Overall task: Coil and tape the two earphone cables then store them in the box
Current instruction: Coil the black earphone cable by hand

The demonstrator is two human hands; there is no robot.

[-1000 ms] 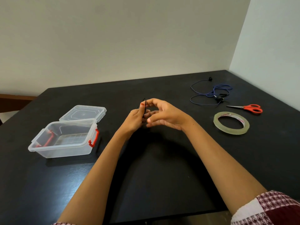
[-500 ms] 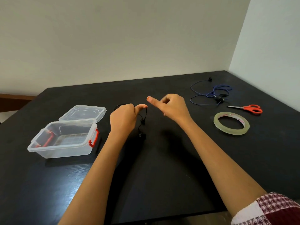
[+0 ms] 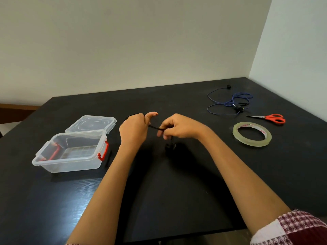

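Left hand (image 3: 134, 129): fingers are curled round a black earphone cable (image 3: 155, 127), thumb raised and pointing right. A loop of the same cable is seen past the knuckles on the far side.

Right hand (image 3: 178, 126): fingertips are bent in and the cable is pinched between them. A short, taut run of cable is held between the 2 hands, above the middle of the black table (image 3: 177, 191). The cable's end hangs below the right hand as a dark clump; whether it touches the table cannot be told against the dark surface.

Left of the hands, a clear plastic box (image 3: 70, 161) with red latches (image 3: 104, 151) is set open on the table, its lid (image 3: 92, 123) folded back on the far side.

Right of the hands, a roll of clear tape (image 3: 251, 142) is laid flat. Just beyond it, red-handled scissors (image 3: 270, 117) are laid with blades pointing left. Further back, a blue earphone cable (image 3: 230, 101) is spread loose and uncoiled.

A patterned sleeve (image 3: 300, 228) is seen at the lower right edge.
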